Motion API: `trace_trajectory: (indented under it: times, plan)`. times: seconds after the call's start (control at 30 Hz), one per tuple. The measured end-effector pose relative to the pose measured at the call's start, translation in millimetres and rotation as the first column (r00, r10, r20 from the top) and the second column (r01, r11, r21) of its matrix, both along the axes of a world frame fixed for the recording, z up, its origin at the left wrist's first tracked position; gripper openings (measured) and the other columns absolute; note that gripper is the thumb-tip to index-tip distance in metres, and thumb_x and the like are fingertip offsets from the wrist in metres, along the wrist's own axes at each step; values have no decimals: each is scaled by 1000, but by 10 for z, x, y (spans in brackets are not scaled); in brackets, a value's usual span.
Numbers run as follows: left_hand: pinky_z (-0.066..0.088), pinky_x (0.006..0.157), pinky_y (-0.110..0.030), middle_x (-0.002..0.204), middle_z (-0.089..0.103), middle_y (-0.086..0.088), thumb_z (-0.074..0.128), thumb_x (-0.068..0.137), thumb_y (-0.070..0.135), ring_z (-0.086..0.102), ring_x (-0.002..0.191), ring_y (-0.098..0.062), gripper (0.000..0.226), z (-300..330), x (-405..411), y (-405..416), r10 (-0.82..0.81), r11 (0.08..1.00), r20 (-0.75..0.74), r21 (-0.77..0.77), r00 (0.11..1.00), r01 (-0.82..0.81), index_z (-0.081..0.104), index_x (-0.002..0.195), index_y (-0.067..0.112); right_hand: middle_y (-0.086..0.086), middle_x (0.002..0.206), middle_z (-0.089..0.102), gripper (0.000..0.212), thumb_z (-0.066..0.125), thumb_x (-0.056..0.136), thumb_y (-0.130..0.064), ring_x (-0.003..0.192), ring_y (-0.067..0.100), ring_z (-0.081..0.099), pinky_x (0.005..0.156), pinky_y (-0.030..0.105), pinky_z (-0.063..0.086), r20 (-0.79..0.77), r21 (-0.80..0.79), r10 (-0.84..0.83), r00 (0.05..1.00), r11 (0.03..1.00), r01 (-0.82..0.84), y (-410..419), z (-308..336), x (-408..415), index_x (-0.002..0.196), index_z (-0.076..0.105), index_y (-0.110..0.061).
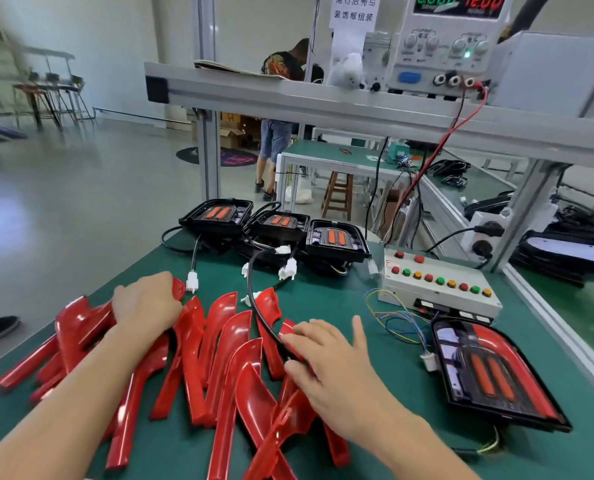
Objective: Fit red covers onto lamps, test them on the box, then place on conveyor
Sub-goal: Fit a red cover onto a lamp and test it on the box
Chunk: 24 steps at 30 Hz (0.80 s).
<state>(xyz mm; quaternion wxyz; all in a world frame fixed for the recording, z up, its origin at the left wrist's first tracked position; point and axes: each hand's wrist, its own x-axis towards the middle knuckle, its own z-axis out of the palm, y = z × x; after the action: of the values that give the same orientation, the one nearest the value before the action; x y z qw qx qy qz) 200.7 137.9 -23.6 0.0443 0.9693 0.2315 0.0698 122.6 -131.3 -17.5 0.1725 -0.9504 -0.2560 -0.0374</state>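
Several curved red covers (pixel 226 344) lie in a loose pile on the green bench (pixel 344 306). My left hand (pixel 146 303) grips the top end of one red cover at the pile's far left. My right hand (pixel 326 358) rests on the pile's right side, fingers curled round a black cable (pixel 257 313) that runs from the lamps. Three black lamps without covers (pixel 278 226) stand at the bench's far edge, their white plugs hanging forward. A lamp with a red cover fitted (pixel 489 372) lies at the right. Behind it sits the grey test box (pixel 437 285) with coloured buttons.
Loose coloured wires (pixel 396 317) trail from the box. A power supply (pixel 444 43) stands on the aluminium shelf overhead. The conveyor (pixel 565 306) runs along the right, with more lamps on it. A person (pixel 281 98) stands beyond the bench near a wooden stool (pixel 339 192).
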Motion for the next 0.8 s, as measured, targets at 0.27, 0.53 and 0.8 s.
trace_trajectory:
  times: [0.27, 0.53, 0.8]
  plan:
    - [35, 85, -33, 87, 69, -4, 59, 83, 19, 62, 91, -29, 13, 15, 40, -59, 3, 994, 186, -111, 982, 18, 66, 73, 23, -13, 142, 40, 34, 40, 101, -35, 139, 5, 20, 112, 48, -22, -19, 31, -20, 1000, 999, 20, -35, 45, -21, 132, 52, -28]
    - [53, 83, -43, 77, 71, 0, 65, 78, 38, 67, 83, -26, 20, 320, -39, -312, 164, 783, 660, -539, 733, 309, 71, 91, 24, -14, 141, 42, 37, 41, 102, -32, 135, 1, 25, 114, 39, -19, -20, 209, -59, 998, 976, 62, -95, 87, -11, 138, 47, -30]
    - [49, 47, -16, 59, 67, 8, 64, 85, 5, 58, 50, -3, 16, 694, -177, -1342, 178, 24, 626, -774, 759, 633, 67, 85, 20, -9, 123, 59, 41, 51, 99, -33, 113, 10, 50, 102, 29, 36, 7, 525, -128, 992, 845, 106, -170, 274, 73, 139, 49, -22]
